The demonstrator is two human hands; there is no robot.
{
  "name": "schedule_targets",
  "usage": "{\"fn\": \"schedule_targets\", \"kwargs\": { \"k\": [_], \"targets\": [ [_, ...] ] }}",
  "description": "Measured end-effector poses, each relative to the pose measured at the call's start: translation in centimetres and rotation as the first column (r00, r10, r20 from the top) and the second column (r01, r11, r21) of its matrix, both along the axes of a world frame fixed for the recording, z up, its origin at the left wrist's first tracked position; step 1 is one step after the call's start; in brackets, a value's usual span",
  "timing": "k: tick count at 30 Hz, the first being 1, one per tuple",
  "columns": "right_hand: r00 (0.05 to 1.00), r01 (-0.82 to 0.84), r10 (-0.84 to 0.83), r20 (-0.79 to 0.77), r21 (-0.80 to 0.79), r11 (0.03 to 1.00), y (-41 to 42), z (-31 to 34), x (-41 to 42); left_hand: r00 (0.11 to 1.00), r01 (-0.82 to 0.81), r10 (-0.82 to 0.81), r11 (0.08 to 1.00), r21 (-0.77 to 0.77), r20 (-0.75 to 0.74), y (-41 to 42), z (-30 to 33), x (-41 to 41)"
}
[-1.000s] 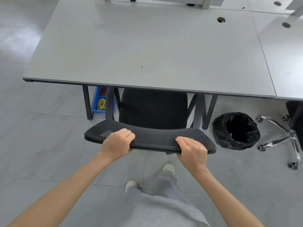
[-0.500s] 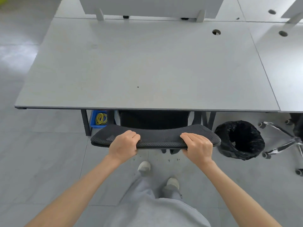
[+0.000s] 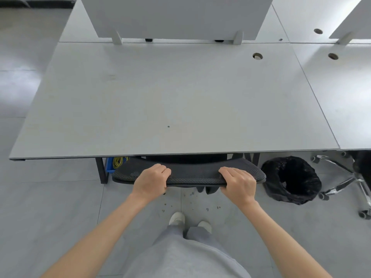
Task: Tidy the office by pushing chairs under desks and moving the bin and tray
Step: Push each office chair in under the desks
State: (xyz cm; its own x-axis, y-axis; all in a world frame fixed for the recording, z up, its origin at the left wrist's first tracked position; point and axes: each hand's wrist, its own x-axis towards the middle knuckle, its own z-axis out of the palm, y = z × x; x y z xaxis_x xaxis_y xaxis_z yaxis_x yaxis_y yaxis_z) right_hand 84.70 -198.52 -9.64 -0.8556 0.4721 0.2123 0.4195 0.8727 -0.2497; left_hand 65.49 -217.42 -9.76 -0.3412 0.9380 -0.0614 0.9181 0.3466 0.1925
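Under the desk (image 3: 180,97) edge, left hand (image 3: 150,182) and right hand (image 3: 239,184) grip the chair (image 3: 192,174) backrest.

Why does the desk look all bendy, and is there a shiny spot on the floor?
In the head view the wide-angle lens bows the desk edge and spreads its sides outward. A pale glare patch lies on the floor tiles at the left. It is dark under the desk, and the bin lining shows little detail. Both hands, left hand and right hand, look sharp.

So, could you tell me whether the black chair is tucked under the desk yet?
Mostly in: only the chair backrest shows beyond the desk edge.
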Motion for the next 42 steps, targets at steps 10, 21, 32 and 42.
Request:
{"fn": "schedule_targets", "kwargs": {
  "k": [10, 21, 32, 42],
  "targets": [
    [0.996, -0.068, 0.067, 0.059, 0.004, 0.998, 2.0, -0.2, -0.2, 0.999, -0.011, 0.011, 1.0, -0.001, -0.043, 1.2, 0.0, 0.4],
    [0.986, -0.12, 0.133, 0.102, -0.124, 0.985, 1.9, 1.2, 0.7, 0.974, -0.197, 0.204, 0.977, -0.076, 0.098, 1.5, 1.5, 2.3],
    [0.867, 0.215, -0.473, -0.156, -0.739, 0.638, -5.8, 2.3, 10.5, 0.498, -0.449, 0.131, 0.885, 0.126, 0.857, 2.2, 5.3, 9.4],
    [0.122, 0.445, -0.977, 0.176, -0.889, -0.105, -18.8, -1.7, 21.4, 0.393, 0.269, 0.032, 0.952, -0.148, 0.919, 7.9, 1.6, 17.6]
  ]
}}
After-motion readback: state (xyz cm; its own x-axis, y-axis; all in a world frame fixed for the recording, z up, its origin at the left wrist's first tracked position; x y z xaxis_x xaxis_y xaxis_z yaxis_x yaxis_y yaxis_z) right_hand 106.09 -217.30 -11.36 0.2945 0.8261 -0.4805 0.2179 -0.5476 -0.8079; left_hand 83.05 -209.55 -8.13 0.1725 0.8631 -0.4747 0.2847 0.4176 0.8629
